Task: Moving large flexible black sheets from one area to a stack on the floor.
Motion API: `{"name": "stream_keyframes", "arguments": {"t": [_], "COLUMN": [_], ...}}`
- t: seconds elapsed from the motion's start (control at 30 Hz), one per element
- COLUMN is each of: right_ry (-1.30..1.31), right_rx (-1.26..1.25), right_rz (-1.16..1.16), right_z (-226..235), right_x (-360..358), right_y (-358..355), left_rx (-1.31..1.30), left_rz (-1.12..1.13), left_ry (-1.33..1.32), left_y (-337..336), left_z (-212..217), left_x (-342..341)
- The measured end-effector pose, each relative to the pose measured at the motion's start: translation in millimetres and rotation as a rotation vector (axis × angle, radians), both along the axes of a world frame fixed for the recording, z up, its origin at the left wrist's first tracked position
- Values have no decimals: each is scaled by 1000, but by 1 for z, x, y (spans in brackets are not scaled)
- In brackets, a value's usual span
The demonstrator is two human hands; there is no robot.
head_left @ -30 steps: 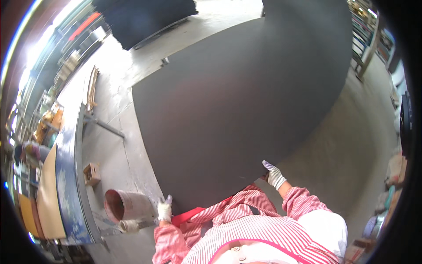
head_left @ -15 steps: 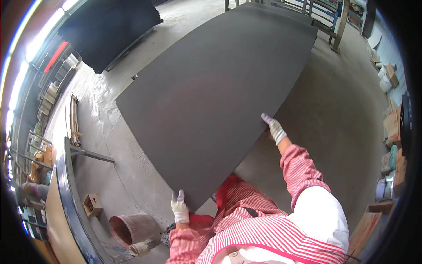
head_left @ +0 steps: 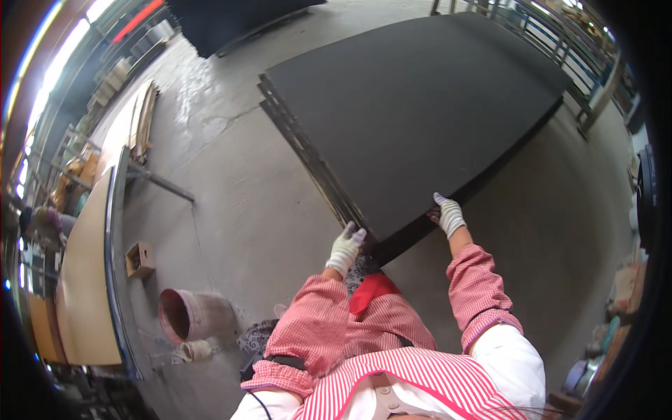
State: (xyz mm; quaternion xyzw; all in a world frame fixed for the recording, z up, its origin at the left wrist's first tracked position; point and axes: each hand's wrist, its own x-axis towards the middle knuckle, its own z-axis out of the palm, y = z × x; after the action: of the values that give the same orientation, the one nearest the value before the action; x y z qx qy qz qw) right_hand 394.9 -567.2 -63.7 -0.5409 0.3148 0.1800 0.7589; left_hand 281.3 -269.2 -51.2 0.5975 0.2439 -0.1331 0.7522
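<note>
Down at the near edge, the left hand [head_left: 345,248] in a white glove rests fingers-out on the corner of the big dark sheet [head_left: 413,112], not clearly gripping. The right hand [head_left: 448,215], gloved too, is curled onto the sheet's near edge. The sheet tops a stack of the same boards [head_left: 308,154] on the concrete floor [head_left: 231,210], long axis running away from the person toward the upper right. Off left, a reddish bucket [head_left: 185,315] lies tipped, mouth open; contents can't be made out. Beyond it, a small cardboard box [head_left: 140,259].
</note>
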Motion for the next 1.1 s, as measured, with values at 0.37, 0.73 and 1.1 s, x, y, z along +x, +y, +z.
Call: {"name": "stream_keyframes", "arguments": {"t": [0.37, 0.73, 1.1], "right_ry": [-168, 51, -147], "right_rx": [-33, -5, 138], "right_rz": [-140, 260, 519], "right_z": [-31, -74, -3], "right_x": [-52, -131, -106], "right_y": [14, 96, 111], "left_rx": [-229, 31, -233], "left_rz": [1191, 1667, 1468], "left_ry": [-58, -578, -738], "left_y": [273, 448, 481], "left_z": [-24, 133, 152], "left_x": [-297, -545, -483]}}
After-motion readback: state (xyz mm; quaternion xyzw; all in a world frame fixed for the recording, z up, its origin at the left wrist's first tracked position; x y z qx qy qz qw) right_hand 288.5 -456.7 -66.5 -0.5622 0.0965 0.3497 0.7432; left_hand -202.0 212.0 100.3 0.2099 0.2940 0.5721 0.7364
